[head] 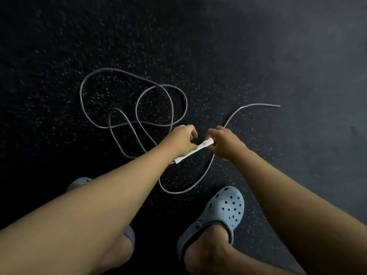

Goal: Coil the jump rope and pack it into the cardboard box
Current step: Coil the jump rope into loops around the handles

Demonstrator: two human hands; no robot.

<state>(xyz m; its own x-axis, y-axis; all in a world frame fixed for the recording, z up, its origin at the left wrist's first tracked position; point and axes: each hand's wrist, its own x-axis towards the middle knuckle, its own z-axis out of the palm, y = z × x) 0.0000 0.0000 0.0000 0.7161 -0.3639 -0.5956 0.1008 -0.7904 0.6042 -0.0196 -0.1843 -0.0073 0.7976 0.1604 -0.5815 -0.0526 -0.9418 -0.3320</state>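
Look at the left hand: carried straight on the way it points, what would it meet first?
Probably the right hand. The left hand points rightward along the white strip both hands pinch; the gap between them is small, though depth is uncertain.

- The scene is dim; the speckled floor (59, 56) falls almost to black toward the left.
- Weak grey light reaches the floor's upper right part, where it looks paler.
- The whole picture is soft, with speckles smeared by slight blur.
- Wide-angle distortion stretches the forearms at the bottom edge.
- No glare shows anywhere.
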